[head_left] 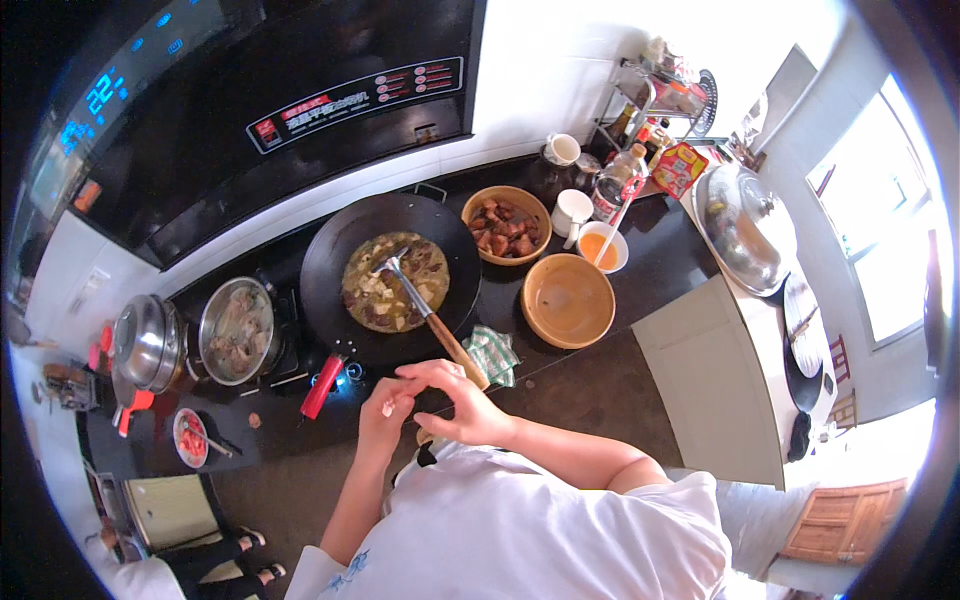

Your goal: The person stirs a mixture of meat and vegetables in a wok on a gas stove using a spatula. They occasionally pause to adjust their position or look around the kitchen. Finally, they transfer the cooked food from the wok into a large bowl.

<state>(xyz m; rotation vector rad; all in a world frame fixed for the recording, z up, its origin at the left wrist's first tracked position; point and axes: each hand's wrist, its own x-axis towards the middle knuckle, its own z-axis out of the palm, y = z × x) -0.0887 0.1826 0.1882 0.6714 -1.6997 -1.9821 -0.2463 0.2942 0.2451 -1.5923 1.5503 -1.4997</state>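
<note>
My left hand (pixel 384 412) is closed in front of my chest, near the counter's front edge. A small pale thing shows at its fingers, too small to name. My right hand (pixel 462 402) reaches across to it, thumb and fingers curved apart, fingertips at the left fingers. Just beyond the hands is a black wok (pixel 325 245) holding a brothy stew (pixel 375 300) with pale and dark pieces. A spatula with a metal head and wooden handle (pixel 447 340) rests in it, the handle's end close behind my right hand. The wok's red handle (pixel 323 388) points toward me.
Left of the wok stand a pot of meat (pixel 238 335), a lidded steel pot (pixel 146 342) and a bowl of red pieces (pixel 190 440). Rightward are a bowl of browned meat (pixel 505 228), a brown bowl (pixel 568 302), an orange-liquid bowl (pixel 603 247) and a checked cloth (pixel 492 356). A person's feet (pixel 262 556) show lower left.
</note>
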